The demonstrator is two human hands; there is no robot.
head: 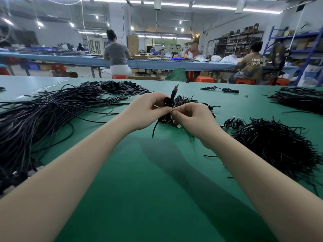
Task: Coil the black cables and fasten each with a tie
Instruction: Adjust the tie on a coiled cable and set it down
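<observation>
— Coiling aside, how was the cable held?
— It was gripped by the left hand above the green bench, plug upward; a tie was pinched by the right hand, fingers curled.
— And any writing?
— "UNK" and "OWN" were read on a seated worker's shirt.

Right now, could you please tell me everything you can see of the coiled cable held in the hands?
The coiled cable is thin, black and rubbery-looking, wound into a small tight bundle held above the green table. One plug end sticks up and away from the coil; a loose tail hangs down toward the table. The left hand grips the coil, and the right hand pinches at its middle, where a tie would go; the tie itself is too small to make out.
</observation>
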